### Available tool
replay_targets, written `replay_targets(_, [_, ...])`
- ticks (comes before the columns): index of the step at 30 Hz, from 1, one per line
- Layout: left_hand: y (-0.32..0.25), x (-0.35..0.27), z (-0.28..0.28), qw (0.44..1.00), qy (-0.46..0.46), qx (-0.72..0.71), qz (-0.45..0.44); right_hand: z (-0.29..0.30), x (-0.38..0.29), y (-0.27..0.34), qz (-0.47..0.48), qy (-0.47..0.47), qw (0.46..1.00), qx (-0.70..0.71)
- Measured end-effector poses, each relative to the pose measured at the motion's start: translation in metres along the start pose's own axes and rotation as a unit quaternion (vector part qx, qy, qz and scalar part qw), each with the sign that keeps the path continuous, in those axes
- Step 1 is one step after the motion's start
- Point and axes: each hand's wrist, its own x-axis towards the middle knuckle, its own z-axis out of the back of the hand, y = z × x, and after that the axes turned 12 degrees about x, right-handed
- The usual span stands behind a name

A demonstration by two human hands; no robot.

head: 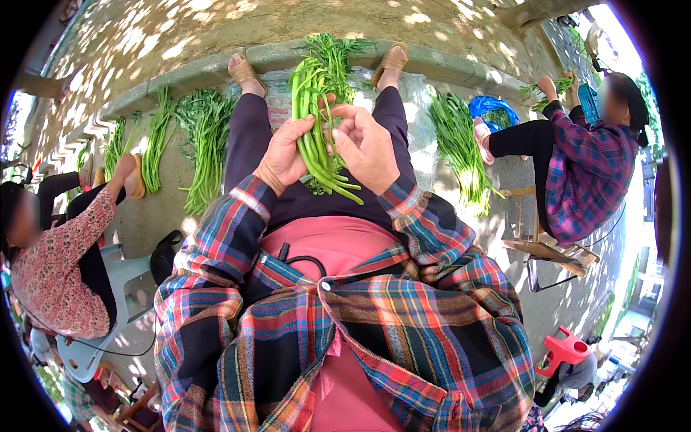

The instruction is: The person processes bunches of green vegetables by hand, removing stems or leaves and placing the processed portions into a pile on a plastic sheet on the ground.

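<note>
My left hand [286, 154] is closed around a bunch of long green leafy-vegetable stems [313, 140], its thumb lying across them. The stems' lower ends hang toward my lap, curving right. My right hand [364, 146] is at the bunch's right side, thumb and fingers curled close to a thin stem; whether it grips that stem I cannot tell. Beyond the hands, between my feet, a pile of the same greens [337, 59] lies on a plastic sheet [418, 116]. Some small leafy bits show below the held stems, partly hidden by them.
Heaps of greens lie on the ground to the left [208, 146] and right [459, 146]. A blue plastic bag [494, 110] holds leaves. A concrete curb [200, 67] runs past my feet. Seated people are on both sides; the right one handles greens. A black bag [164, 256] is at left.
</note>
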Motion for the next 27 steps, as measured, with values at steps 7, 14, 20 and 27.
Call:
replay_targets(7, [0.01, -0.011, -0.013, 0.999, -0.027, 0.032, 0.005, 0.003, 0.0, 0.005, 0.041, 0.013, 0.979, -0.199])
replay_targets(14, [0.007, -0.017, -0.019, 0.992, -0.009, 0.123, 0.034, 0.006, -0.002, -0.004, -0.025, 0.0, 0.99, -0.142])
replay_targets(20, [0.005, -0.018, -0.032, 0.988, -0.123, -0.009, 0.097, 0.008, -0.003, -0.013, -0.058, -0.03, 0.997, 0.047])
replay_targets(27, [0.003, -0.02, -0.023, 0.977, -0.136, -0.037, 0.163, 0.01, -0.006, 0.009, -0.18, -0.032, 0.967, 0.179])
